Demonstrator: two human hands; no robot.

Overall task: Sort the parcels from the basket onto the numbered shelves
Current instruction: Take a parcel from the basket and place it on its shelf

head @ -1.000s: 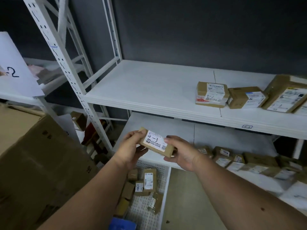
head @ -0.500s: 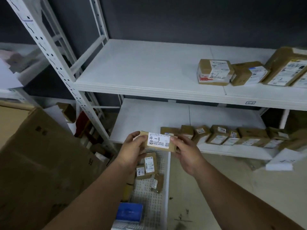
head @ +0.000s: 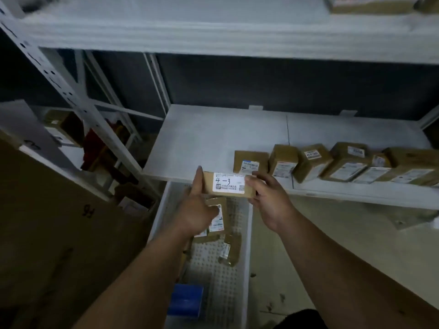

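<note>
Fingers (head: 199, 176) of the left hand (head: 194, 210) are clamped on the left end of a small brown parcel (head: 228, 185), thumb up along its side, while the right hand (head: 270, 200) pinches the right end, its fingertips curled over the top edge. So both hands grip the one box, label facing up, "4-3" handwritten on it. The parcel hangs in the air right at the front edge of the lower shelf (head: 213, 138), directly above the far end of the white perforated basket (head: 247, 233) on the floor.

Down in that basket: a few more brown parcels (head: 231, 248) lying loose just under the held box, partly hidden by the left wrist, and a blue box (head: 185, 300) at the near end.

On the lower shelf, a row of brown parcels (head: 313, 162) sits along the front edge, running away to the right of the held box, labels turned forward, the nearest just behind the right fingertips. Above it, the upper shelf (head: 213, 32) carries one more parcel (head: 370, 4) at its far right, mostly cut off. Left of the basket stands a big cardboard carton (head: 59, 233).
</note>
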